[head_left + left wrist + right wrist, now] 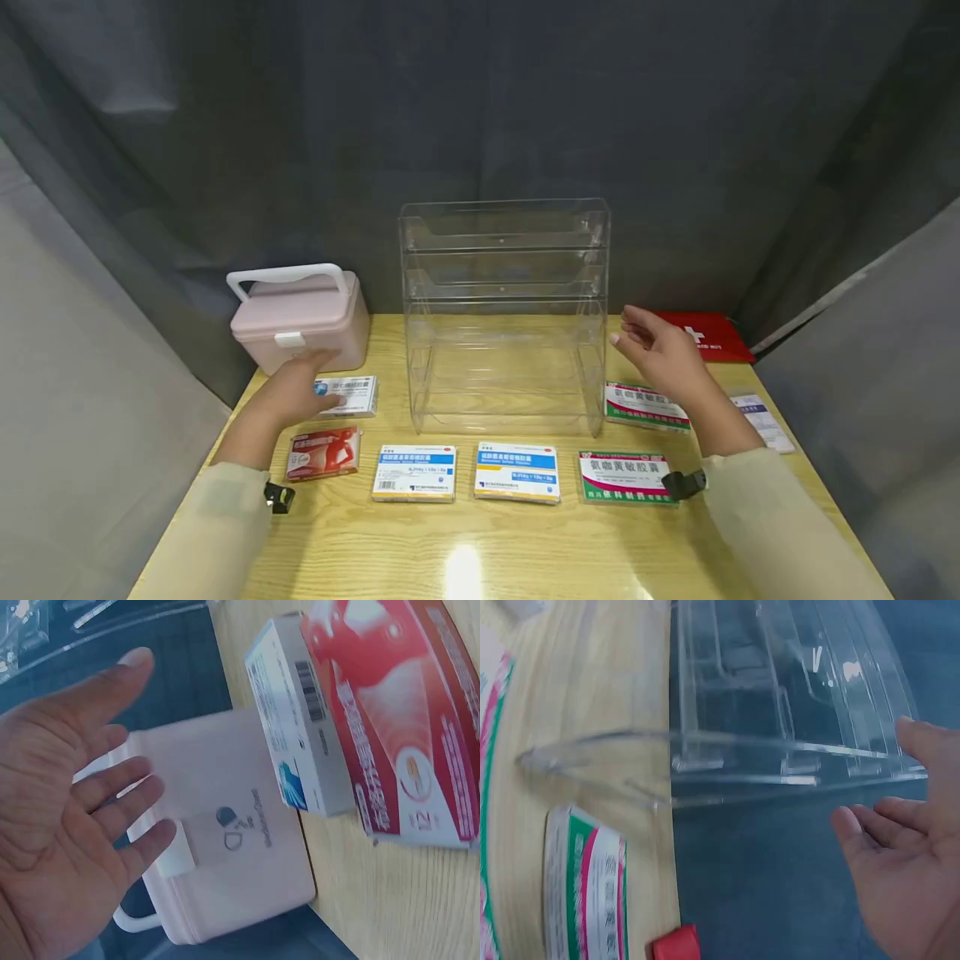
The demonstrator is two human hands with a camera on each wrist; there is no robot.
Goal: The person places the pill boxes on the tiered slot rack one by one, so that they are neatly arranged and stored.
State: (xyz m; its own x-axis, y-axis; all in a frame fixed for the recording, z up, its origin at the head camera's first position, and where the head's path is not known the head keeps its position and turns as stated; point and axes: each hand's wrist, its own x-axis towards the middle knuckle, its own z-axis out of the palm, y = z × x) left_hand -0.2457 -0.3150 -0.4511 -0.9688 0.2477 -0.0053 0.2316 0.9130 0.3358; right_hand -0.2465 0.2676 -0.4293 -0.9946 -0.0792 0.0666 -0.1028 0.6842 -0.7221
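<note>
A clear acrylic tiered rack point(502, 333) stands upright on the wooden table. To its right, my right hand point(663, 354) hovers with fingers loosely bent and nothing in it; the right wrist view shows the hand point(907, 832) close beside the rack's side edge. Over a white and blue medicine box point(356, 396) at the left hangs my left hand point(296, 387), empty, in front of a pink case point(300, 325) with a white handle. Relaxed fingers and a bare palm show in the left wrist view. Whether the left hand touches anything, I cannot tell.
A red box point(324, 454), two blue and white boxes point(414, 473) point(516, 472) and a green and white box point(626, 477) line the front. Another green and white box point(647, 407), a white packet point(763, 423) and a red first-aid pouch point(708, 336) lie at the right.
</note>
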